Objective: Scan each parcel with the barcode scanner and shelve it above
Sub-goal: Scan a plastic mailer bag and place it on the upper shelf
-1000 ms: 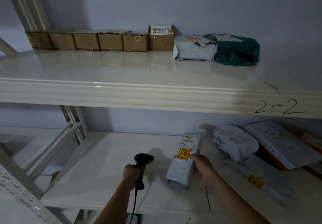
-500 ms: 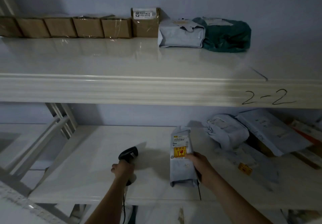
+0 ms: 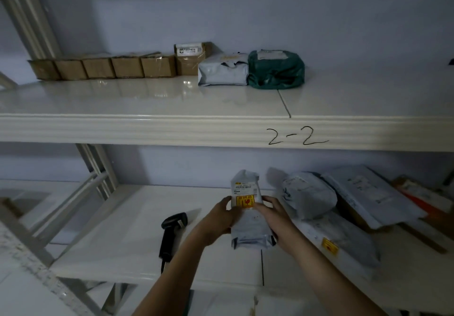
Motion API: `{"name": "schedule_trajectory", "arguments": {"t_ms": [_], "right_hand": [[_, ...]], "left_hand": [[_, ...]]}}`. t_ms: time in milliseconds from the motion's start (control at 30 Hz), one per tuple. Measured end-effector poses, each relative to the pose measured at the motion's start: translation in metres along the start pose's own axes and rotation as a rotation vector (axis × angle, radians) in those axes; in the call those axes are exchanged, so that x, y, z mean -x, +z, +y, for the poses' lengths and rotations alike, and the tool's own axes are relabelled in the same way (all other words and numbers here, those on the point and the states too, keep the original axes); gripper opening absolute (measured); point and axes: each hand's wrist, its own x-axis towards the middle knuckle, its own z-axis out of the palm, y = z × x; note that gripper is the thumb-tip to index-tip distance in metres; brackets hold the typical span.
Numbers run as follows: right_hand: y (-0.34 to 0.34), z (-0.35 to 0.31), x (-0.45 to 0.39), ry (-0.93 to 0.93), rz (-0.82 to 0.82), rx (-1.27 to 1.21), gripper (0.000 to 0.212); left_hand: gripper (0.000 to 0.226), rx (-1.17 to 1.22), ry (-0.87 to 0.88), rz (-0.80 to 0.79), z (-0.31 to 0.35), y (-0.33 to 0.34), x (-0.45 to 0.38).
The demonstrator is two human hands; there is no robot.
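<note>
A grey mailer parcel (image 3: 248,229) with a white label and a yellow sticker stands above the lower shelf (image 3: 122,246). My left hand (image 3: 218,219) grips its left side and my right hand (image 3: 272,217) grips its right side. The black barcode scanner (image 3: 172,232) lies on the lower shelf to the left of my left hand, free of both hands. On the upper shelf (image 3: 147,101), marked "2-2", sit a row of brown boxes (image 3: 103,67), a grey mailer (image 3: 223,72) and a green bag (image 3: 276,69).
Several grey mailers (image 3: 309,197) and flat parcels (image 3: 368,192) are piled at the right of the lower shelf. A white diagonal brace (image 3: 73,202) and upright post (image 3: 29,15) stand at the left. Bare shelf surface lies right of the green bag.
My left hand has put the scanner down on the lower shelf and moved right to take hold of the parcel. Both hands now hold the parcel.
</note>
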Motion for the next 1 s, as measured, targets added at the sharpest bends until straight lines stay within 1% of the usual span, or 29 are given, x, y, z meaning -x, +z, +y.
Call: {"name": "schedule_trajectory", "arguments": {"t_ms": [100,233,267,333,367,400,500,567,600,667,767,867,933,1000], "right_hand": [[-0.008,-0.014,0.023,-0.057,-0.026,0.028,0.036],[-0.016,-0.036,0.067,-0.127,-0.107,0.258,0.058],[-0.017,-0.041,0.078,-0.161,-0.142,0.296,0.058],[-0.017,-0.052,0.102,-0.242,-0.213,0.360,0.050],[-0.018,-0.057,0.113,-0.283,-0.221,0.394,0.048],[-0.018,-0.061,0.125,-0.325,-0.199,0.423,0.048],[-0.020,-0.070,0.154,-0.439,-0.043,0.493,0.041],[-0.023,-0.076,0.173,-0.461,0.017,0.511,0.036],[-0.023,-0.079,0.183,-0.460,0.033,0.509,0.037],[-0.027,-0.088,0.205,-0.482,0.077,0.512,0.043],[-0.038,-0.106,0.239,-0.571,0.121,0.542,0.039],[-0.052,-0.128,0.273,-0.615,0.122,0.604,0.042],[-0.062,-0.140,0.292,-0.619,0.121,0.634,0.040],[-0.073,-0.150,0.308,-0.618,0.132,0.702,0.041]], "left_hand": [[0.036,-0.013,0.108,0.112,0.009,0.017,0.014],[0.037,-0.144,0.146,0.232,0.031,0.024,0.034],[0.035,-0.164,0.158,0.241,0.037,0.025,0.042],[0.031,-0.191,0.201,0.227,0.049,0.033,0.060],[0.030,-0.206,0.227,0.209,0.053,0.038,0.071],[0.029,-0.233,0.253,0.191,0.057,0.042,0.082],[0.030,-0.358,0.321,0.156,0.070,0.053,0.111],[0.033,-0.454,0.353,0.162,0.080,0.059,0.133],[0.034,-0.489,0.371,0.164,0.085,0.062,0.145],[0.036,-0.530,0.415,0.135,0.093,0.070,0.168],[0.033,-0.520,0.494,0.060,0.106,0.084,0.200],[0.032,-0.470,0.564,0.031,0.122,0.098,0.228],[0.032,-0.464,0.581,0.015,0.132,0.109,0.242],[0.026,-0.447,0.577,0.012,0.142,0.123,0.253]]}}
